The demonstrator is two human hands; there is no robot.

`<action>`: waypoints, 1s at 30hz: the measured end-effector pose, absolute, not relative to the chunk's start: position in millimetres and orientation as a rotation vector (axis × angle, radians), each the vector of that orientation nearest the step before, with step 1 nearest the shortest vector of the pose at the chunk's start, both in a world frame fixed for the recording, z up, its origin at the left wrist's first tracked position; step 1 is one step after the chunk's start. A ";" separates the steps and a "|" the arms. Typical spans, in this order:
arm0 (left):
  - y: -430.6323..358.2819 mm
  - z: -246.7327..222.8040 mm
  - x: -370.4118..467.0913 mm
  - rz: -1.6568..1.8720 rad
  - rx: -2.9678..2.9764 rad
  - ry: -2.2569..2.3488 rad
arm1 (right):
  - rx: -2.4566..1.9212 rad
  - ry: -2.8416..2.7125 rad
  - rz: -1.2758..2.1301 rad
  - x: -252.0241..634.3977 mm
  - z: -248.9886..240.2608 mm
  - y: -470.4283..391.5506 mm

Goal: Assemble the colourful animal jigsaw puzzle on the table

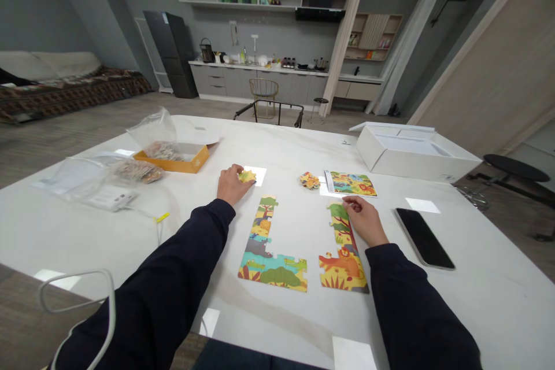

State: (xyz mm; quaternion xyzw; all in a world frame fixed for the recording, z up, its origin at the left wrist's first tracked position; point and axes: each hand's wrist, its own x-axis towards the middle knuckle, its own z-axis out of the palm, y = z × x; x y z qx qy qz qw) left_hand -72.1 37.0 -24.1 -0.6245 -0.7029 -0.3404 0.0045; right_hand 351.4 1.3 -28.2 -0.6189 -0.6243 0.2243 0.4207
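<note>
My left hand (232, 185) has its fingers closed on yellow jigsaw puzzle pieces (247, 176), resting at the table surface. Below it lies an L-shaped joined section of puzzle (260, 248) with trees, a hippo and blue water. My right hand (366, 221) is closed beside the top of another joined section (344, 269), which shows a lion and a tree; its fingertips meet the top piece's edge, and what they pinch is hidden. Between the two sections runs a narrow gap. A small pile of loose pieces (309, 180) sits beyond, next to a picture card (352, 183).
A black phone (424, 238) lies right of my right arm. The white box (416, 150) stands at the back right. On the left are an orange box (197, 160), plastic bags of pieces (137, 170) and a white cable (110, 306).
</note>
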 end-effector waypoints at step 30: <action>37.5 -25.8 -71.9 -1.130 -1.904 -2.281 | -1.541 -1.561 0.554 350.2 -26.8 0.6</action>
